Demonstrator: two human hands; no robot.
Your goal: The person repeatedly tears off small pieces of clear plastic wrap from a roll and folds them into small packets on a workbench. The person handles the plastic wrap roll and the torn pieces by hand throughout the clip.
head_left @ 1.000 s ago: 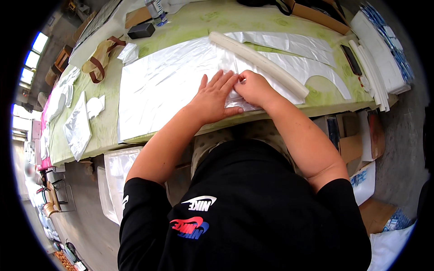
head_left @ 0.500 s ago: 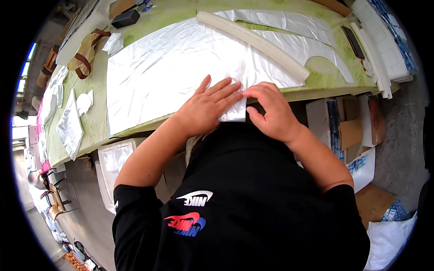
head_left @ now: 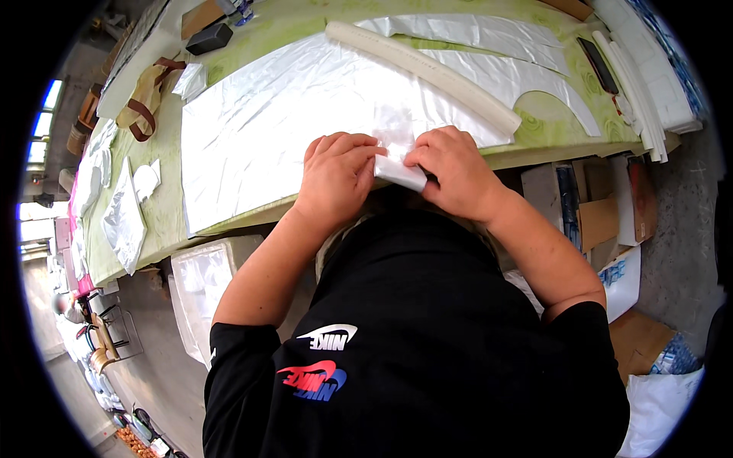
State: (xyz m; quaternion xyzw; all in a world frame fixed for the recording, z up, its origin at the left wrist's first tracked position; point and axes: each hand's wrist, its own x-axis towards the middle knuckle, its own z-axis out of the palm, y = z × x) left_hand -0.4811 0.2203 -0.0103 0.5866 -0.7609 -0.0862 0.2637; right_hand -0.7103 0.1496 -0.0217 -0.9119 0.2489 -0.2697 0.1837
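A small folded piece of white plastic film [head_left: 400, 172] spans between my hands at the table's near edge. My left hand [head_left: 336, 172] is closed, its thumb and fingers pinching the piece's left end. On the other end, my right hand [head_left: 456, 172] grips with thumb and curled fingers. Clearer, crinkled film rises from the fold toward the stack. Beneath and beyond lies a broad stack of shiny white plastic sheets [head_left: 259, 114], spread over the table. A long pale tube [head_left: 427, 74] rests slantwise across these sheets, beyond my right hand.
The table wears a green patterned cloth [head_left: 164, 221]. A phone [head_left: 597, 66] and thin white rolls [head_left: 630, 95] lie at right; a tan bag with brown handles [head_left: 145, 99] and a dark box [head_left: 209, 38] at left. Below stand a clear plastic bin [head_left: 202, 275] and cardboard boxes [head_left: 598, 221].
My left hand has gone from lying flat on the film to pinching it. The film between my hands is now folded up and lifted, and my right hand has closed on it.
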